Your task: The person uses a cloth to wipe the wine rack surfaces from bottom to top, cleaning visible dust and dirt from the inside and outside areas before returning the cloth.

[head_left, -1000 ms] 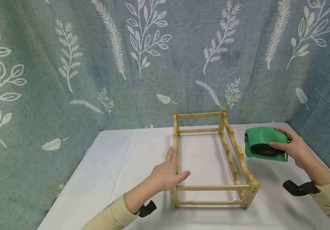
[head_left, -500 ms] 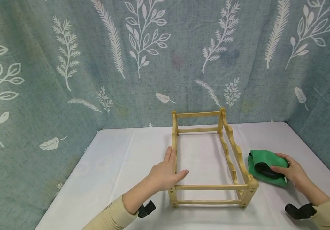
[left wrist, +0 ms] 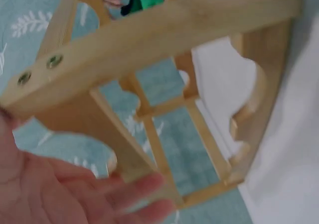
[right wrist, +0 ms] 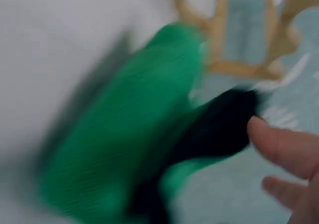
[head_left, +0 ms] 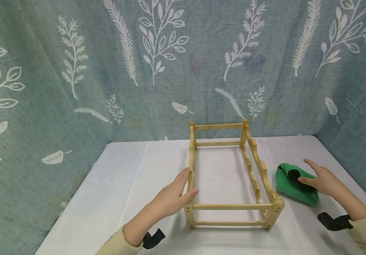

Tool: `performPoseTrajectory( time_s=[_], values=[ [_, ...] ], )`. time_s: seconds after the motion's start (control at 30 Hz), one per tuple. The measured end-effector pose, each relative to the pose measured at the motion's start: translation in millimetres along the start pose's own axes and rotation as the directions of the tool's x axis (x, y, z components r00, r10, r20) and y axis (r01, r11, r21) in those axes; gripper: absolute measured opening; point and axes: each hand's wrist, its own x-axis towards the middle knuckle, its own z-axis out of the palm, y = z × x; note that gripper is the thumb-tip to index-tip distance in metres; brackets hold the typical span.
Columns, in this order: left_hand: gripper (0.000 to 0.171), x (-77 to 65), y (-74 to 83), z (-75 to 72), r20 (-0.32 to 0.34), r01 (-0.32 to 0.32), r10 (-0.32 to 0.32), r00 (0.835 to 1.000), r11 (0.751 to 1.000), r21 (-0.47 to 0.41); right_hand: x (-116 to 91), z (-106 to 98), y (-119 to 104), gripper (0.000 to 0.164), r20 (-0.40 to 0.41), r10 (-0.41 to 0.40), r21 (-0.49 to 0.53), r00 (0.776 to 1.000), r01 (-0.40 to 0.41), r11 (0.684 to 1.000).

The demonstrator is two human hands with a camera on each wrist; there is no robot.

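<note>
A folded green cloth item (head_left: 292, 189) with a black part lies on the white table, right of a light wooden rack (head_left: 238, 207) with scalloped side rails. My right hand (head_left: 326, 180) is over its right side, fingers spread and index finger raised. In the right wrist view the thumb tip is right at the edge of the black part (right wrist: 214, 129), while another finger stands apart. My left hand (head_left: 170, 198) is at the rack's left side, fingers straight along the rail. The left wrist view shows its extended fingers (left wrist: 134, 191) beside the wood.
The white table (head_left: 131, 198) meets a blue-green leaf-patterned curtain (head_left: 157, 106) at the back and sides. Each wrist wears a black camera mount, such as the right mount (head_left: 334, 222). The rack's near crossbars (head_left: 230, 223) face me.
My right hand has lowered the green cloth item onto the table, and its fingers have since spread and lifted. My left hand has shifted slightly left and back along the rack.
</note>
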Motion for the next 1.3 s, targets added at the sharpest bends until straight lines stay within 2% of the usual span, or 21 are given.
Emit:
performPoseTrajectory(
  time_s=[0.07,0.13,0.23,0.3,0.4,0.6,0.73,0.8,0.97,1.03,1.17,1.27,1.3],
  values=[
    [0.081,-3.8,-6.2,-2.2,0.007,-0.036,0.036,0.999,0.999,0.001,-1,-4,-17,0.079,-0.062,-0.089,-0.022,0.994,0.088,0.996],
    [0.079,-6.7,-11.7,-4.3,0.016,-0.066,0.066,0.998,0.998,0.005,0,-6,-35,0.074,-0.097,-0.182,0.016,0.979,0.184,0.983],
    [0.077,-9.3,-18.9,-6.0,0.027,-0.106,0.106,0.994,0.994,0.006,1,-6,-56,0.063,-0.121,-0.309,0.089,0.943,0.321,0.943],
    [0.077,-10.0,-22.3,-6.5,0.028,-0.124,0.124,0.992,0.992,-0.002,4,-3,-66,0.056,-0.121,-0.37,0.116,0.921,0.384,0.916],
    [0.077,-9.8,-24.9,-6.3,0.027,-0.142,0.142,0.989,0.99,-0.012,11,2,-74,0.048,-0.111,-0.414,0.112,0.903,0.425,0.898],
    [0.079,-6.6,-26.9,-4.0,-0.01,-0.161,0.161,0.987,0.985,-0.06,22,9,-80,0.046,-0.045,-0.418,0.115,0.907,0.42,0.9],
    [0.076,-5.0,-30.2,-2.7,-0.043,-0.172,0.169,0.985,0.981,-0.09,21,10,-84,0.043,-0.07,-0.456,0.064,0.887,0.46,0.885],
    [0.073,-3.4,-35.3,-3.4,-0.045,-0.191,0.187,0.981,0.975,-0.116,20,11,-85,0.041,-0.09,-0.489,0.04,0.868,0.494,0.869],
    [0.061,1.3,-59.8,-13.3,-0.002,-0.244,0.25,0.968,0.945,-0.218,16,22,-88,0.034,-0.178,-0.61,-0.041,0.772,0.613,0.789],
    [0.054,3.0,-71.9,-19.5,0.007,-0.247,0.257,0.966,0.935,-0.256,13,25,-94,0.031,-0.19,-0.633,-0.072,0.75,0.633,0.771],
    [0.04,7.4,-94.5,-31.8,-0.003,-0.201,0.213,0.977,0.921,-0.335,2,28,-112,0.028,-0.127,-0.582,-0.108,0.804,0.572,0.813],
    [0.038,11.5,-106.4,-39.7,-0.02,-0.156,0.16,0.987,0.91,-0.383,-6,29,-127,0.027,-0.089,-0.566,-0.157,0.819,0.55,0.82],
    [0.038,13.4,-109.4,-41.9,-0.034,-0.147,0.145,0.989,0.908,-0.393,-9,30,-132,0.027,-0.089,-0.573,-0.175,0.814,0.554,0.814]
  ],
)
